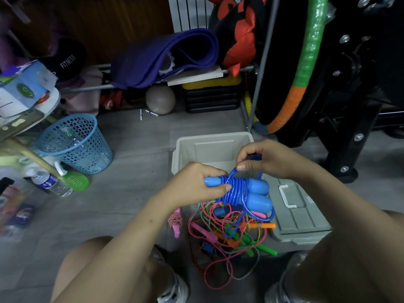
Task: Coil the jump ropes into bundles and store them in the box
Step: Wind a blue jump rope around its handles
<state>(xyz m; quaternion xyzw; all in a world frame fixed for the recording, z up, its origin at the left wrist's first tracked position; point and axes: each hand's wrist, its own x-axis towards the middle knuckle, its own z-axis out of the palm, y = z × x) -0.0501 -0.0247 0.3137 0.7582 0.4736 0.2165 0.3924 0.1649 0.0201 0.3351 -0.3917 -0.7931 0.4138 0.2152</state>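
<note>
- Left hand (197,185) grips the nearly wound blue plastic jump rope (237,190); right hand (265,159) pinches its cord.
- Grey plastic box (209,147) at twelve o'clock looks empty; tangled coloured ropes (229,228) at six remain.

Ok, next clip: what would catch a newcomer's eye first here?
The blue jump rope at centre, its cord wound round its handles, gripped by the left hand while the right hand pinches the cord. Below lies a bright tangle of ropes; behind the hands, the open grey box.
</note>
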